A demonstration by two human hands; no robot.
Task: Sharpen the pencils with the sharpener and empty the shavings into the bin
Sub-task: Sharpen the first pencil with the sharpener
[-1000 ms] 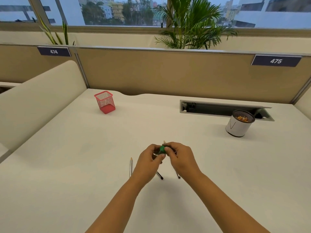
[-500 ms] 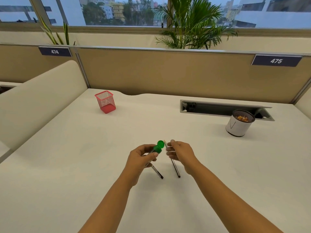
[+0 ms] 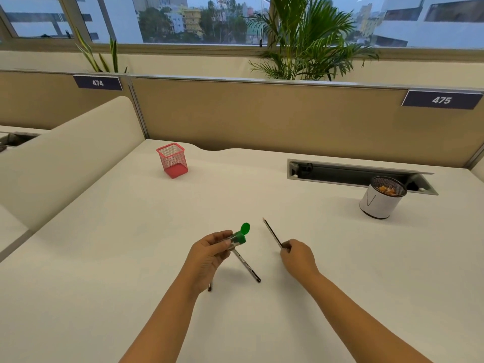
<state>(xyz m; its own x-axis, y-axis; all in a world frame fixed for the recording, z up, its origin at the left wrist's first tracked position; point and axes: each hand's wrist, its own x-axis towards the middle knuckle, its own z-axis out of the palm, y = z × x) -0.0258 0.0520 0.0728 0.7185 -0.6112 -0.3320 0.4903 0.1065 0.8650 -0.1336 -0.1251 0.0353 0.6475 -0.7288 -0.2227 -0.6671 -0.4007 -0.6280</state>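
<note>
My left hand (image 3: 209, 254) grips a clear-bodied sharpener (image 3: 237, 238) with a green top whose round lid is flipped up. My right hand (image 3: 297, 258) pinches the lower end of a dark pencil (image 3: 272, 233) whose sharpened tip points up and away. A second dark pencil (image 3: 246, 267) lies on the white desk just below the sharpener. The end of a third pencil (image 3: 209, 287) pokes out from under my left wrist. The bin (image 3: 377, 203), a white cylinder with a black mesh rim, stands at the right and holds orange shavings.
A red mesh pencil cup (image 3: 172, 160) stands at the back left of the desk (image 3: 104, 258). A cable tray slot (image 3: 353, 174) lies open behind the bin. A tan partition runs along the back, and a cream divider rises at the left.
My hands have come apart. The right hand has drawn the pencil away to the right and lifted it off the desk, and the sharpener's lid now stands flipped up in my left hand.
</note>
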